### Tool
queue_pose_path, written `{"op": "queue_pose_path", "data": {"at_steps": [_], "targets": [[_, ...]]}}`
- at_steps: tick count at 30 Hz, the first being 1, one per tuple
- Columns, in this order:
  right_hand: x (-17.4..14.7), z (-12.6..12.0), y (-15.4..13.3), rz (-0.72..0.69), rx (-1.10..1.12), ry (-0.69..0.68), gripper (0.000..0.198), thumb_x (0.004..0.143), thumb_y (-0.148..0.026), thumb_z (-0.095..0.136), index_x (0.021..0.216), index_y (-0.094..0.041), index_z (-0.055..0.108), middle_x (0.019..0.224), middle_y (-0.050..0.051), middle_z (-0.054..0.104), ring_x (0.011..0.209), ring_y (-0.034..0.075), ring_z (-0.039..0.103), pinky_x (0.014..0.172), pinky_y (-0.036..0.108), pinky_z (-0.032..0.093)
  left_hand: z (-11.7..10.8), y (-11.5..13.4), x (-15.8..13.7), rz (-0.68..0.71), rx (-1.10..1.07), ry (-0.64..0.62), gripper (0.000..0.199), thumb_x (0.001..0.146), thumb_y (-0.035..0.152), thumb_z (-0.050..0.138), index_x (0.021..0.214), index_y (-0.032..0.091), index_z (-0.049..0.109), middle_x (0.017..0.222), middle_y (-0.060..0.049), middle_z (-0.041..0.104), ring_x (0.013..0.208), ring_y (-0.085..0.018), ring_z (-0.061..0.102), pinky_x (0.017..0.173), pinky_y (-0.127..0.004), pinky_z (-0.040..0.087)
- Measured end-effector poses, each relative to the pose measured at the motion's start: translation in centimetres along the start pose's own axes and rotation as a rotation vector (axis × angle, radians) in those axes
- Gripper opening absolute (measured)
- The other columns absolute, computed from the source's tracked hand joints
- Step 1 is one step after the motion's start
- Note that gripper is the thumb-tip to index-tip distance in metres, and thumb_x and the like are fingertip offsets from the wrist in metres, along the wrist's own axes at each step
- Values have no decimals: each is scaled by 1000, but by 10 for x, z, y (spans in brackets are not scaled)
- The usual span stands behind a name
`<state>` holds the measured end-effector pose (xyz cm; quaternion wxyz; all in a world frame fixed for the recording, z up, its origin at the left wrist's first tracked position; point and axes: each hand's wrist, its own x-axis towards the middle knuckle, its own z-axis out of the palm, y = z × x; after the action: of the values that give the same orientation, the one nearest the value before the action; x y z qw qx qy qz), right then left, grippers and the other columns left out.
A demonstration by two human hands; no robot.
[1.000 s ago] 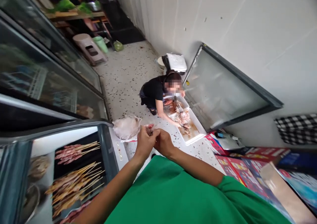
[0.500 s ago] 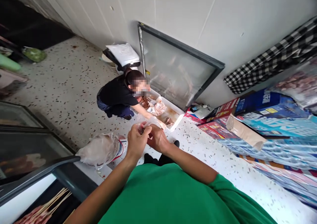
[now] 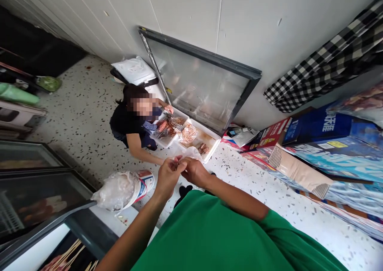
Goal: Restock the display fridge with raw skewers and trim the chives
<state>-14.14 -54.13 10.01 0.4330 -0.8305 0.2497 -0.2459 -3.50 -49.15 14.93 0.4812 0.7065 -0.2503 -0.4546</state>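
Observation:
My left hand (image 3: 169, 176) and my right hand (image 3: 196, 173) meet in front of me, fingers pinched close together. Between and just beyond them shows a thin, clear plastic bag (image 3: 193, 153), gripped by both. Its lower part and any contents are hard to make out. Past the bag, white foam trays (image 3: 213, 148) on the floor hold skewered meat (image 3: 167, 127) and a plastic-wrapped bundle (image 3: 189, 133). A crouching person (image 3: 127, 121) in black has one hand (image 3: 169, 109) at the tray's far edge; the other arm reaches behind my left hand.
A bucket (image 3: 145, 183) with a plastic bag over it stands at left, beside glass-doored coolers (image 3: 44, 201). Skewers (image 3: 70, 255) lie lower left. A framed glass panel (image 3: 200, 83) leans on the wall. Stacked cartons (image 3: 323, 139) and water packs line the right.
The person in black has lifted their head and drawn an arm back from the tray, toward my hands. My hands stay together on the bag. The view has shifted slightly.

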Motion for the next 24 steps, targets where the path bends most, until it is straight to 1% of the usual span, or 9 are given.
{"op": "queue_pose_path", "data": {"at_steps": [3, 6, 10, 12, 15, 18, 20, 22, 24], "targets": [[8, -26, 14, -109, 7, -10, 2, 82, -15, 52, 83, -15, 54, 80, 7, 63, 78, 15, 59, 70, 24, 46, 4, 17, 14, -1, 62, -231, 40, 60, 39, 76, 80, 18, 47, 109, -10, 62, 105, -24, 57, 89, -36, 46], [28, -42, 27, -159, 19, 27, 2, 83, -17, 53, 84, -16, 54, 79, 5, 63, 74, 14, 58, 66, 23, 44, -2, 32, 42, 74, 168, -398, 39, 66, 44, 71, 81, 18, 46, 95, -7, 62, 94, -21, 59, 84, -35, 47], [66, -46, 52, -78, -2, 113, 2, 81, -17, 57, 82, -16, 55, 73, 2, 59, 67, 13, 54, 65, 22, 41, -13, 39, 92, 126, 162, -575, 39, 70, 51, 63, 84, 18, 46, 89, -5, 59, 87, -20, 58, 78, -33, 46], [85, -40, 74, -6, -41, 142, 6, 81, -18, 58, 76, -16, 55, 68, 1, 56, 64, 12, 51, 62, 22, 40, -15, 33, 120, 123, 236, -610, 39, 72, 51, 61, 85, 18, 47, 87, -4, 58, 82, -19, 58, 73, -32, 47], [112, -23, 121, 36, -81, 146, 13, 83, -15, 54, 70, -16, 53, 66, 1, 54, 63, 13, 49, 60, 23, 38, -15, 8, 173, 149, 475, -551, 35, 75, 50, 58, 84, 17, 49, 79, -2, 56, 73, -18, 57, 68, -32, 48], [143, 10, 177, 130, -98, 224, 14, 86, -17, 52, 72, -15, 54, 69, 3, 56, 66, 14, 51, 62, 23, 39, -28, -27, 244, 116, 506, -602, 36, 79, 49, 54, 95, 17, 53, 88, -5, 59, 84, -21, 60, 78, -34, 49], [173, 37, 215, 222, -90, 305, 14, 86, -21, 54, 74, -15, 55, 71, 4, 58, 68, 14, 53, 64, 23, 41, -42, -49, 302, 108, 529, -569, 38, 80, 50, 53, 99, 17, 55, 95, -7, 59, 93, -23, 59, 85, -36, 48], [208, 64, 254, 305, -67, 381, 13, 86, -23, 56, 75, -15, 56, 73, 4, 59, 71, 13, 55, 68, 22, 43, -55, -65, 362, 213, 659, -472, 36, 76, 52, 57, 90, 18, 60, 100, -8, 57, 100, -24, 55, 92, -38, 44], [241, 85, 292, 396, -52, 465, 11, 85, -23, 57, 77, -15, 58, 76, 4, 61, 74, 14, 57, 70, 23, 45, -61, -74, 415, 328, 711, -409, 32, 71, 51, 64, 78, 19, 62, 114, -7, 52, 111, -25, 48, 101, -37, 38]]}}
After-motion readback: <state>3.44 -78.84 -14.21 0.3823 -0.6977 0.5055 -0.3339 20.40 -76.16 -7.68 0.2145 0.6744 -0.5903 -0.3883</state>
